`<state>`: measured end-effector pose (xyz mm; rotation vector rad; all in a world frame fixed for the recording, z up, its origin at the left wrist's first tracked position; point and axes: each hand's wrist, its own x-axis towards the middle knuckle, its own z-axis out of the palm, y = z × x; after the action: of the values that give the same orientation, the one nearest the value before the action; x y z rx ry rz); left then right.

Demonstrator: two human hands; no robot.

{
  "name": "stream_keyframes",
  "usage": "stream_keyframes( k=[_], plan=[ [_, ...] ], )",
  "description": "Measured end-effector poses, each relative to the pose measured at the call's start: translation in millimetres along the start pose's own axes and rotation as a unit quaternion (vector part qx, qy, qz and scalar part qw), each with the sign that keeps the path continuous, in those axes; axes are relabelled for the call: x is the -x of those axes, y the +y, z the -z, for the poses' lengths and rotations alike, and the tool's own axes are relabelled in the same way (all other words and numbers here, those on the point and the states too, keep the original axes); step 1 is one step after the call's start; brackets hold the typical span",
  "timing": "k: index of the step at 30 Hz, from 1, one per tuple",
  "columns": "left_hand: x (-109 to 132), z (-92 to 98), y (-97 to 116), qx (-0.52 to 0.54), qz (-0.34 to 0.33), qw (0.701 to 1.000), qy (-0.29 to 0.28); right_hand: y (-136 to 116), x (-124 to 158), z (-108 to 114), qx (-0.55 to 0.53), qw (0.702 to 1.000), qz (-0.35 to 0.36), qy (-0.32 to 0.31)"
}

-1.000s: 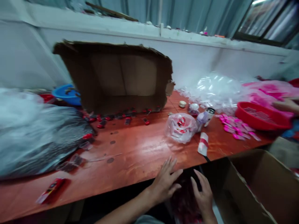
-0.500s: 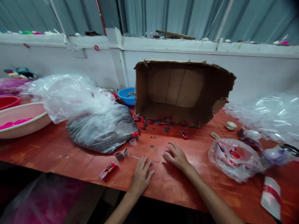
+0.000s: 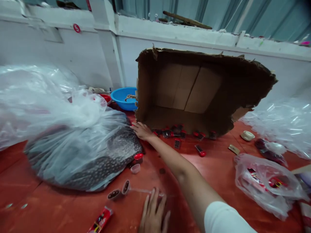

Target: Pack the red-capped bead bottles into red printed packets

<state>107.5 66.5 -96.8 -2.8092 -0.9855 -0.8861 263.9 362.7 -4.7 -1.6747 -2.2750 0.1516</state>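
My left hand [image 3: 154,212] lies flat on the red table at the bottom, fingers stretched out over the end of a thin clear strip [image 3: 139,190]. Left of its fingertips are two small clear cups, one [image 3: 114,194] and another [image 3: 125,187], with dark round beads inside. My right hand [image 3: 143,131] reaches across to the far side of a plastic bag of dark beads [image 3: 97,155], its fingers extended among small red-capped containers that it partly covers. Beside the bag stand a red-lidded cup [image 3: 138,158] and an empty clear cup [image 3: 135,168].
A torn cardboard box [image 3: 204,87] lies on its side, with several red-capped containers [image 3: 177,143] at its opening. A blue basin [image 3: 123,98] stands behind the bag. At right is a plastic bag with red packets [image 3: 269,184]; a red packet [image 3: 100,220] lies front left.
My right hand has moved forward and left, from the table's middle to the containers by the bead bag. My left hand stays on the table near the strip. The camera has moved closer.
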Motion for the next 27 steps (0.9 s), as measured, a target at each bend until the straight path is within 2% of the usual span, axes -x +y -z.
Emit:
stream_keyframes(
  k=[3, 6, 10, 16, 22, 27],
  plan=[
    [4, -11.3, 2, 0.002, 0.027, 0.999, 0.020, 8, -15, -11, 0.017, 0.999, 0.026, -0.023],
    [5, -15.6, 6, 0.013, 0.053, 0.998, 0.022, 17, -11, -15, 0.026, 0.999, 0.020, -0.027],
    [1, -9.0, 5, 0.019, 0.041, 0.999, 0.006, 25, 3, -14, 0.036, 0.999, 0.012, -0.017],
    [-3, 5.0, -2, -0.012, -0.011, 0.999, -0.028, 19, 17, -15, 0.064, 0.998, 0.010, -0.005],
    [-5, 10.1, 0, -0.034, -0.012, 0.999, -0.014, 13, 20, -13, 0.070, 0.997, 0.006, -0.012],
    [-7, 16.0, 3, -0.052, -0.009, 0.998, -0.024, 14, 26, -12, 0.065, 0.998, 0.004, -0.025]
  ],
)
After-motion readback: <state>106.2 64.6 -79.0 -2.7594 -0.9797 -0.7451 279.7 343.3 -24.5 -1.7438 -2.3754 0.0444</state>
